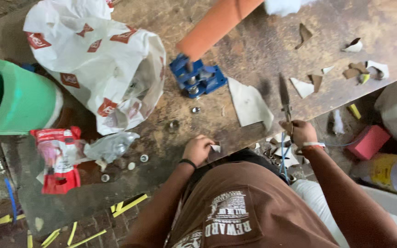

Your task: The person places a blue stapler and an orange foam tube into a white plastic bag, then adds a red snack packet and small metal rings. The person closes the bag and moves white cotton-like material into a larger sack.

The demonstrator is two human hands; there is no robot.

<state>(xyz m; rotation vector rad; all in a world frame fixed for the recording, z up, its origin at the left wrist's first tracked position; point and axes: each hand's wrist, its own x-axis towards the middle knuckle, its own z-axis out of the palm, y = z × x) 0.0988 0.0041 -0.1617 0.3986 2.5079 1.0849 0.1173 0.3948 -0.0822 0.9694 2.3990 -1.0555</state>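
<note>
Fingers (194, 148) of left hand (198, 150) pinched shut on small white card scrap (215, 148), just near-side of blue metal bench press (198, 78); right hand (301, 133) clamped on dark slim scissors (284, 97) right of press; seemingly mid-trimming, calling for scrap fed squarely between blades.

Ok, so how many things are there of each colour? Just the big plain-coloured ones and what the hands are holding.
Green roll: 1
Orange tube: 1
Blue metal press: 1
Red block: 1
White scrap in the left hand: 1
Dark pointed tool in the right hand: 1
Total: 6
</note>
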